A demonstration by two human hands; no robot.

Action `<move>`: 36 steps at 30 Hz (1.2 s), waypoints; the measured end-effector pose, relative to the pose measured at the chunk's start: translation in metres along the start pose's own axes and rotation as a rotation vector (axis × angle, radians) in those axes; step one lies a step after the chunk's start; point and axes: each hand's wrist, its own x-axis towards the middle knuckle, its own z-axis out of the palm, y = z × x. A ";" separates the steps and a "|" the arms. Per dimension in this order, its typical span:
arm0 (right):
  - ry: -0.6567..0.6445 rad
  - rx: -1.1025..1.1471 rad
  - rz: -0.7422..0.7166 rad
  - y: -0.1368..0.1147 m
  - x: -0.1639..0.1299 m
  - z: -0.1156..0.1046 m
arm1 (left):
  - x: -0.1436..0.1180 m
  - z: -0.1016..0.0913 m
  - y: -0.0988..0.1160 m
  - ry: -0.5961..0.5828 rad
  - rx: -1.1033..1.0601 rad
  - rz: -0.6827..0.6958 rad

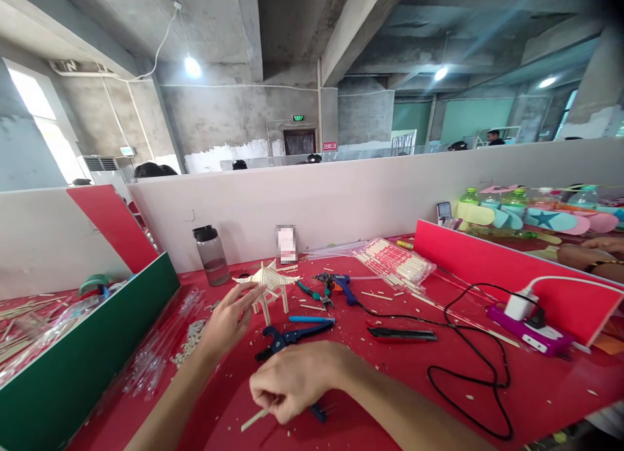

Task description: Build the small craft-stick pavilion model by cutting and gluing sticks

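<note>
A small pavilion model (266,279) built of pale wooden sticks stands upright on posts on the red table. My left hand (227,318) is at its left side, fingers stretched and apart, fingertips at the roof edge; whether they press on it I cannot tell. Closer to me, my right hand (299,376) is closed in a pinch on a thin wooden stick (253,420), whose free end points down and left. Just beyond this hand lie blue-handled cutters (280,339), partly covered by it. Green-handled pliers (316,296) and a blue glue gun (344,287) rest right of the model.
A utility knife (402,335) and a bundle of sticks (397,262) lie to the right. A black cord loops toward a purple power strip (529,331). A water bottle (212,256) stands at the back. Green (97,353) and red (507,275) dividers flank the table. A co-worker's arm shows far right.
</note>
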 end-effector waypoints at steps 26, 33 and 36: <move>1.043 -0.221 0.277 0.071 -0.002 -0.003 | 0.002 0.001 0.001 -0.001 -0.087 -0.007; 1.122 -0.161 0.205 0.083 0.013 0.000 | 0.002 0.001 0.006 0.007 -0.141 -0.043; 1.146 -0.138 0.191 0.087 0.014 -0.001 | 0.002 0.000 0.008 0.030 -0.173 -0.087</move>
